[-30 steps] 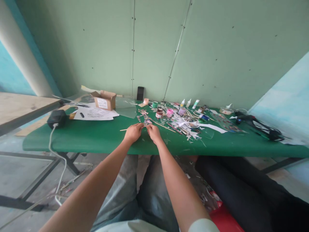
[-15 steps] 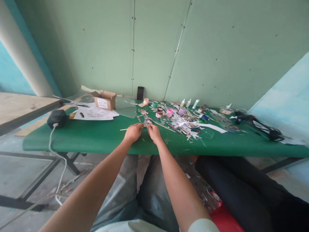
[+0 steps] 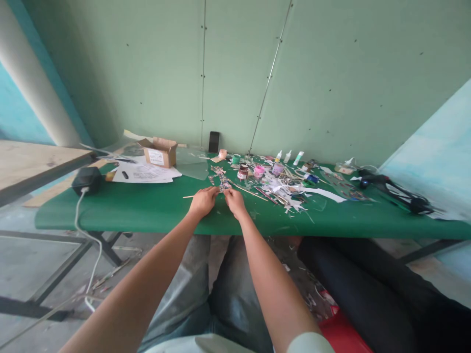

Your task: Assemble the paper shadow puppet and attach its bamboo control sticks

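My left hand (image 3: 204,202) is closed in a pinch over the green table top (image 3: 147,211), and what it holds is too small to name. A thin wooden stick (image 3: 187,197) pokes out at its left side; I cannot tell whether the fingers touch it. My right hand (image 3: 234,202) is closed just beside it, fingertips pressed together over something hidden. Small patterned pieces (image 3: 224,186) lie right at the fingertips, with more patterned scraps (image 3: 218,170) behind them. Another wooden stick (image 3: 250,192) slants away to the right of my right hand.
Paint jars (image 3: 242,171) and a heap of paper scraps (image 3: 283,186) lie to the right. An opened cardboard box (image 3: 161,154) stands on papers (image 3: 147,172) at left, near a black power adapter (image 3: 87,180). A phone (image 3: 214,141) leans against the wall. Another person's dark-clothed leg (image 3: 353,274) is at right.
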A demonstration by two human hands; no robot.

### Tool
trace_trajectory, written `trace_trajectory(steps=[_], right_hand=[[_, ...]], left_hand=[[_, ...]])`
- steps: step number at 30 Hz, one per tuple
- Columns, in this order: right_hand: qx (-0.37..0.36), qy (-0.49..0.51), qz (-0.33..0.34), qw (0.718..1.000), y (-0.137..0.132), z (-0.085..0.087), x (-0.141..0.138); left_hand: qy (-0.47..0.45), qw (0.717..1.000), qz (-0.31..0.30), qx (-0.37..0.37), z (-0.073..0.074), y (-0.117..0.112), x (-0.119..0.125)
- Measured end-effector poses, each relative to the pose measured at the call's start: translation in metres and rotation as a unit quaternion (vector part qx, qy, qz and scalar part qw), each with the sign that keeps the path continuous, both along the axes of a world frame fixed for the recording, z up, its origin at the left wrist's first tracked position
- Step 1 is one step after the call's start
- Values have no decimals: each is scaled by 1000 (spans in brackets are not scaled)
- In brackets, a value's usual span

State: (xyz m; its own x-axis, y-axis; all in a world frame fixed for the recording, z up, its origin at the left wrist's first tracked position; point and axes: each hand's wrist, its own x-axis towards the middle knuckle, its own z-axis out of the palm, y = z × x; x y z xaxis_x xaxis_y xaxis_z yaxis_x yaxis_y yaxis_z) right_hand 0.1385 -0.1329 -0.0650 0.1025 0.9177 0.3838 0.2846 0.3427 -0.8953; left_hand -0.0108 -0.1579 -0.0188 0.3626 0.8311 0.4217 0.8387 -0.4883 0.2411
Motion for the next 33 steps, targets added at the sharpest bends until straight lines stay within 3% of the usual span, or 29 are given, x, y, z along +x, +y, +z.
trace_trajectory(steps=[7, 13, 33], right_hand=[[-1, 2, -5, 1000, 1, -2, 1], [-4, 3, -7, 1000, 2, -3, 1], [-4, -1, -9, 1000, 0, -2, 1]], left_hand=[[10, 999, -33, -5, -2, 0, 1], [-2, 1000, -4, 0, -3, 2, 0], [1, 1000, -14, -6, -3, 3, 0]])
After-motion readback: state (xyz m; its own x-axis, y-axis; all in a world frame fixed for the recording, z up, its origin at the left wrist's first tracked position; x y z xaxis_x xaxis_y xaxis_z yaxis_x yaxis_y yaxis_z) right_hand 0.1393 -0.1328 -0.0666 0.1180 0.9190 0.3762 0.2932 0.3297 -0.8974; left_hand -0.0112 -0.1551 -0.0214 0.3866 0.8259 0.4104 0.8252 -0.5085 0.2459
